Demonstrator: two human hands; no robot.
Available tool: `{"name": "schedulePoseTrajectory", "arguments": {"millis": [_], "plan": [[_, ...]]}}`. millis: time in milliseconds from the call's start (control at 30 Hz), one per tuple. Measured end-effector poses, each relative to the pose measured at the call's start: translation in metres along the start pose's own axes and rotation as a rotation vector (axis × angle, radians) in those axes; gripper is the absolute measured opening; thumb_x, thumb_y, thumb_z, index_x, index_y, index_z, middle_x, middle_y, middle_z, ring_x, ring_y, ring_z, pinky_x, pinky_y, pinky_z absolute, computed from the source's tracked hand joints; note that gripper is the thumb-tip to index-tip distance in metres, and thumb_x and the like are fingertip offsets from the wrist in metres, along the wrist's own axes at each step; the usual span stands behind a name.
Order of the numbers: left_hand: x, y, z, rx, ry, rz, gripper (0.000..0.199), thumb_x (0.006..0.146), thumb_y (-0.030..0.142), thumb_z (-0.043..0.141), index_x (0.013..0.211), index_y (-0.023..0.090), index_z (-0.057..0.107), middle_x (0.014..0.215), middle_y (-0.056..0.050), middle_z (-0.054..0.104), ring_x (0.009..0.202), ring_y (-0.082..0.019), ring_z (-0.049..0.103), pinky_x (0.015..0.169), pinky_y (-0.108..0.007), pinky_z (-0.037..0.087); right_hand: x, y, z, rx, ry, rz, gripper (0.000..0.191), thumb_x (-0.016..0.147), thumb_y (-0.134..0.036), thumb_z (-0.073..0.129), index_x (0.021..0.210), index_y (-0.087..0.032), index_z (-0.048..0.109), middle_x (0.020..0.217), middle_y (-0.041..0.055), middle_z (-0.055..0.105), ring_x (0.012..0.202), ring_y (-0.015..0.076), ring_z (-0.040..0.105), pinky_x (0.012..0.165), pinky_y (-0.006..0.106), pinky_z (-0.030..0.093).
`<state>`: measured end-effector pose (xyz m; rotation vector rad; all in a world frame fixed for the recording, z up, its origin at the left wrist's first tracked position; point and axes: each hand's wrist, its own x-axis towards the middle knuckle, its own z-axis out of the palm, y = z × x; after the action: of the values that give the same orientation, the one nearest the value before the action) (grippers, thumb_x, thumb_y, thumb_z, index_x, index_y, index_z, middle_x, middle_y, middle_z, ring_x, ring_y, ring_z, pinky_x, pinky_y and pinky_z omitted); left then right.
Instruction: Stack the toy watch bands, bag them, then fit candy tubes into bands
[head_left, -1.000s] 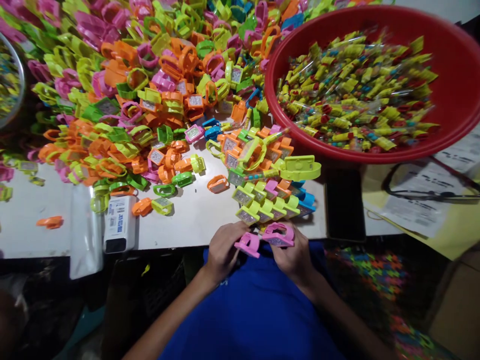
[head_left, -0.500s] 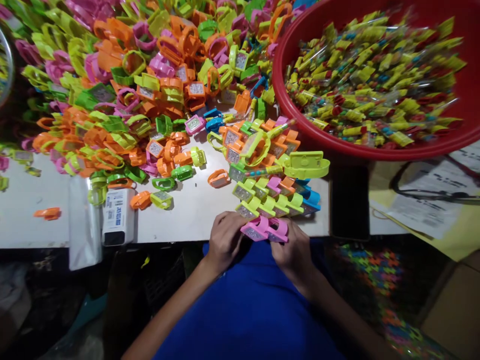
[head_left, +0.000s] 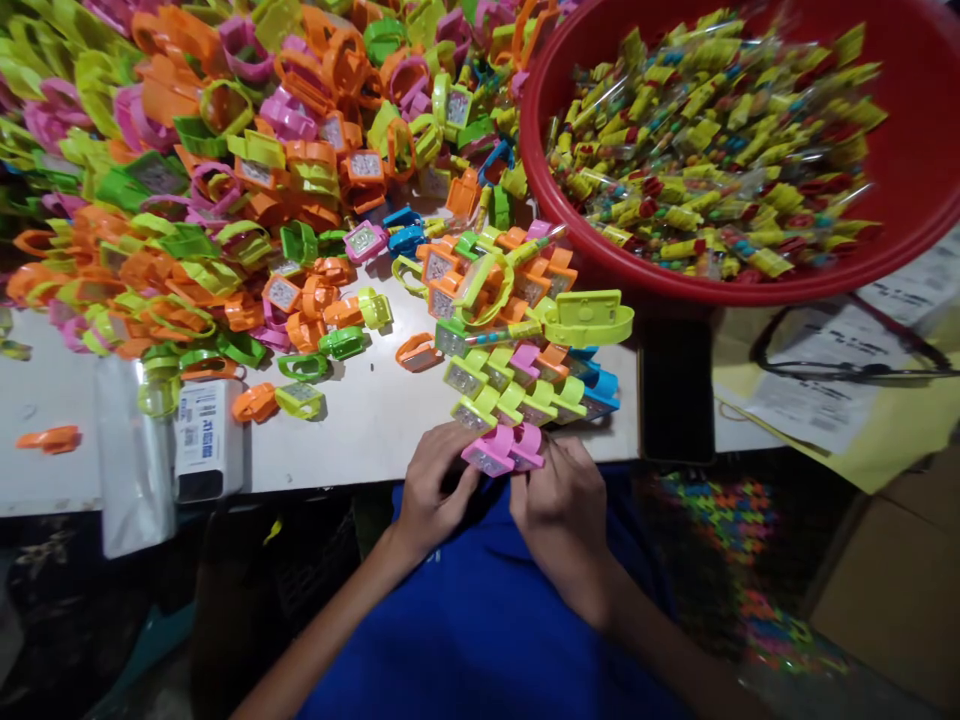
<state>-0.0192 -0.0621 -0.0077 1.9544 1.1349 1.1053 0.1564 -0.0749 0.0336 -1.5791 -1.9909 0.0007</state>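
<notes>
Two pink toy watches (head_left: pixel 491 452) sit side by side at the table's front edge, their printed faces turned toward me. My left hand (head_left: pixel 436 485) is closed, its fingers at the left end of the pink pair. At the right end, my right hand (head_left: pixel 561 510) is closed with its fingertips against the other pink watch. Just beyond them stand tight rows of toy watches (head_left: pixel 517 403) in lime, orange, pink and blue. On top of these rows lie a loose lime toy watch (head_left: pixel 589 318) and a candy tube (head_left: pixel 499 335).
A large heap of mixed toy watches (head_left: pixel 247 170) covers the back left. A red basin (head_left: pixel 551 205) of candy tubes stands at right. Around the front lie a dark phone (head_left: pixel 676 392), glasses (head_left: pixel 847 368), papers, a white box (head_left: pixel 202 440) and a clear plastic bag (head_left: pixel 135 455).
My right hand has shifted inward toward my left hand and covers more of the right pink watch. The whole view has slid sideways, with things appearing further left.
</notes>
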Motion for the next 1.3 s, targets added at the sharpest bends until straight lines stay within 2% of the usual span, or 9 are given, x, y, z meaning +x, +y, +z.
{"name": "schedulePoseTrajectory", "arguments": {"millis": [300,433,533,667,867,967,1067,1200,1300], "plan": [[0.004,0.0,0.001,-0.15,-0.069,-0.066,0.033,0.104,0.02,0.065,0.136,0.024,0.07,0.123,-0.01,0.078,0.114,-0.023,0.074,0.1,-0.034,0.059,-0.006,0.006,-0.001,0.082,0.026,0.026,0.018,0.099,-0.004,0.052,0.096,-0.012,0.068,0.082,0.0114,0.075,0.074,0.0253,0.069,0.074,0.038,0.059],[0.008,0.0,0.0,-0.161,-0.096,-0.093,0.033,0.105,0.022,0.064,0.138,0.026,0.071,0.125,-0.01,0.078,0.113,-0.023,0.074,0.098,-0.034,0.059,-0.002,0.014,-0.028,0.18,0.029,0.089,0.018,0.101,-0.004,0.055,0.108,-0.014,0.068,0.098,0.0091,0.079,0.089,0.022,0.076,0.087,0.035,0.06],[0.011,-0.001,-0.002,-0.127,-0.112,-0.056,0.036,0.107,0.022,0.061,0.141,0.027,0.069,0.124,-0.01,0.079,0.113,-0.024,0.074,0.097,-0.035,0.058,0.023,0.016,-0.055,0.276,0.114,-0.019,0.031,0.097,0.002,0.057,0.123,-0.013,0.066,0.106,0.0092,0.079,0.097,0.02,0.075,0.094,0.033,0.059],[0.015,-0.005,-0.003,-0.006,-0.113,0.052,0.032,0.107,0.021,0.059,0.137,0.025,0.071,0.114,-0.009,0.08,0.104,-0.024,0.072,0.092,-0.038,0.055,0.074,0.015,-0.068,0.058,0.018,-0.075,0.04,0.104,-0.009,0.056,0.144,-0.013,0.062,0.105,0.0093,0.08,0.091,0.0223,0.074,0.079,0.034,0.057],[0.017,-0.008,-0.001,0.105,-0.081,0.091,0.028,0.109,0.022,0.055,0.129,0.023,0.074,0.099,-0.007,0.079,0.096,-0.023,0.071,0.088,-0.039,0.052,0.112,0.012,-0.053,-0.262,-0.063,-0.1,0.028,0.104,-0.019,0.053,0.125,-0.013,0.072,0.083,0.0119,0.079,0.073,0.0258,0.072,0.051,0.034,0.038],[0.018,-0.008,-0.003,0.085,-0.102,0.084,0.027,0.109,0.026,0.057,0.128,0.023,0.075,0.099,-0.008,0.079,0.096,-0.024,0.069,0.085,-0.038,0.051,0.113,0.008,-0.056,-0.321,-0.08,-0.04,0.02,0.105,-0.021,0.053,0.107,-0.017,0.072,0.071,0.0089,0.074,0.056,0.0218,0.065,0.049,0.033,0.028],[0.02,-0.007,-0.005,0.056,-0.15,0.029,0.026,0.108,0.028,0.06,0.128,0.023,0.075,0.104,-0.009,0.081,0.098,-0.024,0.068,0.087,-0.037,0.052,0.108,0.011,-0.07,-0.285,-0.057,0.021,0.019,0.107,-0.027,0.054,0.096,-0.02,0.068,0.076,0.0081,0.075,0.054,0.0195,0.064,0.05,0.033,0.026],[0.024,-0.002,-0.001,0.049,-0.167,-0.005,0.026,0.106,0.034,0.064,0.127,0.025,0.076,0.116,-0.01,0.081,0.105,-0.026,0.067,0.09,-0.039,0.051,0.085,0.025,-0.096,0.028,-0.029,0.142,0.011,0.106,-0.032,0.058,0.1,-0.024,0.062,0.076,0.0002,0.073,0.057,0.0168,0.066,0.051,0.03,0.037],[0.025,0.0,0.005,0.039,-0.126,-0.016,0.024,0.105,0.039,0.066,0.119,0.025,0.078,0.114,-0.009,0.081,0.105,-0.026,0.065,0.089,-0.038,0.05,0.05,0.04,-0.108,0.254,0.012,0.385,0.021,0.096,-0.036,0.075,0.095,-0.026,0.057,0.078,-0.0028,0.073,0.06,0.0157,0.07,0.058,0.026,0.05]]}}
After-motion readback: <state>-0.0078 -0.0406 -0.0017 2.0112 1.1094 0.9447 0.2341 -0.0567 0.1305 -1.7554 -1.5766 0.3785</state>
